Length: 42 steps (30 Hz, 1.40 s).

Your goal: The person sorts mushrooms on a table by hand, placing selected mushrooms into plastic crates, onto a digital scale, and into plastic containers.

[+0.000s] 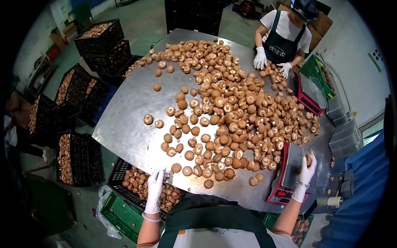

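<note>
My right hand [306, 170], in a white glove, has its fingers closed around a brown mushroom [308, 159] above the red scale [283, 175]. A clear plastic tray or bag lies beside the scale's plate, partly hidden by the hand. At the near left edge of the metal table [132, 120], my gloved left hand [155, 188] has bent fingers drawn together; what they hold, if anything, is too small to make out. Below that hand is a black crate [115, 182] of mushrooms. A large pile of mushrooms [244, 111] spreads across the table.
Across the table a co-worker [281, 45] in white gloves handles mushrooms near a second red scale [310, 97]. Stacked black crates [74, 157] of mushrooms stand on the left. A green crate [122, 215] sits at the lower left. Clear plastic containers [344, 138] are stacked at right.
</note>
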Available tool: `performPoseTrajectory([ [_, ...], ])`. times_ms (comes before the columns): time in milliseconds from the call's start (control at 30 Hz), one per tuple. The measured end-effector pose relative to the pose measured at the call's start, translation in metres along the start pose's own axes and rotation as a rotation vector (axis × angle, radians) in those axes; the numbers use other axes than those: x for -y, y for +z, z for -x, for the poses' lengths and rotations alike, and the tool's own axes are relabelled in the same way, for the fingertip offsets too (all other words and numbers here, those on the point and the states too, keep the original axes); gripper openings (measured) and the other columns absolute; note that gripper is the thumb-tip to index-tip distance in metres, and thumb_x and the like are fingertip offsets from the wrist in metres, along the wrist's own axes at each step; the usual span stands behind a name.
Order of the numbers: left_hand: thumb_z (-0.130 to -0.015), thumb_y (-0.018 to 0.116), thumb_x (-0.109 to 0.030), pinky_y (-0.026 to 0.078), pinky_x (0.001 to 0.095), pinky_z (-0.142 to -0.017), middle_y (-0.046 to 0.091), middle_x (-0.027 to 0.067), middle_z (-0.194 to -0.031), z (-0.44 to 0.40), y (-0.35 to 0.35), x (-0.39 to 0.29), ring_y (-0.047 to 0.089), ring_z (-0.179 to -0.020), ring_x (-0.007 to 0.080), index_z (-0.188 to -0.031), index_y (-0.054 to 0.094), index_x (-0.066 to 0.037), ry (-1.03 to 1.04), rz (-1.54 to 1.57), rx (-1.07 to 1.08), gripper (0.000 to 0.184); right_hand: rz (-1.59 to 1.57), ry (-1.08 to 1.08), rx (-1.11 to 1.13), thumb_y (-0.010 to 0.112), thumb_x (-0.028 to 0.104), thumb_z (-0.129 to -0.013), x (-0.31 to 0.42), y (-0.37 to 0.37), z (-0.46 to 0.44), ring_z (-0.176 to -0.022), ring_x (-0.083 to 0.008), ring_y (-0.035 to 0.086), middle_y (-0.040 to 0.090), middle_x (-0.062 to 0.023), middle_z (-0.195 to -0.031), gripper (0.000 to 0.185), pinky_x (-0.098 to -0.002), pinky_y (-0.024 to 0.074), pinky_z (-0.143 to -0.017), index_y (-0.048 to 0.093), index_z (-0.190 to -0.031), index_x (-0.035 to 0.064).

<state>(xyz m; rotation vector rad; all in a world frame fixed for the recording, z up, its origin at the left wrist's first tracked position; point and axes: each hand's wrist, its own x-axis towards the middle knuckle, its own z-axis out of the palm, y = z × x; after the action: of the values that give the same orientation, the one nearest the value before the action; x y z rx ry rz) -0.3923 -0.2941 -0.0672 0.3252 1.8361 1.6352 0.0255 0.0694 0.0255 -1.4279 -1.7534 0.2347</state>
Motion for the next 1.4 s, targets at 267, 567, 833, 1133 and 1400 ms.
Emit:
performPoseTrajectory([
  [267, -0.094, 0.052, -0.006, 0.049, 0.0238, -0.080, 0.066, 0.0100, -0.100, -0.003, -0.004, 0.014, 0.063, -0.090, 0.0132, -0.113, 0.060, 0.003, -0.001, -0.008, -0.064, 0.022, 0.465, 0.047, 0.089, 0.069, 0.018, -0.080, -0.115, -0.043, 0.000, -0.123, -0.0342, 0.045, 0.055, -0.0192, -0.121, 0.030, -0.0398, 0.0351, -0.103, 0.062, -0.106, 0.0054],
  [567, -0.079, 0.067, -0.008, 0.048, 0.0372, -0.083, 0.065, 0.0136, -0.096, -0.005, 0.016, 0.002, 0.061, -0.092, 0.0299, -0.100, 0.066, -0.002, 0.435, -0.659, -0.137, 0.022, -0.026, -0.368, 0.404, 0.071, 0.012, -0.072, 0.089, 0.051, 0.052, -0.114, -0.0311, 0.053, 0.057, -0.0157, -0.121, 0.039, -0.0388, 0.0414, -0.098, 0.064, -0.110, 0.0059],
  [833, -0.075, 0.071, -0.029, 0.036, 0.0450, -0.100, 0.060, 0.0111, -0.115, -0.018, 0.062, 0.009, 0.051, -0.113, 0.0318, -0.117, 0.058, -0.007, 0.765, -1.029, 0.259, 0.049, 0.241, -0.867, 0.950, 0.061, 0.059, -0.077, 0.145, 0.173, 0.164, -0.136, -0.0399, 0.026, 0.029, -0.0165, -0.148, 0.081, -0.0602, 0.0197, -0.108, 0.038, -0.141, 0.0148],
  [1133, -0.082, 0.063, -0.018, 0.038, 0.0460, -0.099, 0.057, 0.0171, -0.119, -0.024, 0.022, 0.030, 0.050, -0.113, 0.0383, -0.118, 0.058, -0.004, 0.590, -0.908, -0.013, 0.039, -0.201, -0.922, 1.060, 0.069, 0.041, -0.077, 0.162, 0.173, 0.166, -0.124, -0.0383, 0.043, 0.044, -0.0209, -0.135, 0.066, -0.0454, 0.0393, -0.099, 0.048, -0.133, 0.0120],
  [1400, -0.080, 0.066, -0.036, 0.024, 0.0532, -0.107, 0.043, 0.0132, -0.139, 0.000, 0.029, 0.027, 0.033, -0.132, 0.0401, -0.129, 0.052, -0.010, 0.626, -0.962, 0.122, 0.057, 0.214, -0.544, 0.732, 0.069, 0.032, -0.079, 0.126, 0.212, 0.074, -0.130, -0.0466, 0.031, 0.031, -0.0194, -0.146, 0.066, -0.0462, 0.0355, -0.105, 0.044, -0.138, 0.0175],
])
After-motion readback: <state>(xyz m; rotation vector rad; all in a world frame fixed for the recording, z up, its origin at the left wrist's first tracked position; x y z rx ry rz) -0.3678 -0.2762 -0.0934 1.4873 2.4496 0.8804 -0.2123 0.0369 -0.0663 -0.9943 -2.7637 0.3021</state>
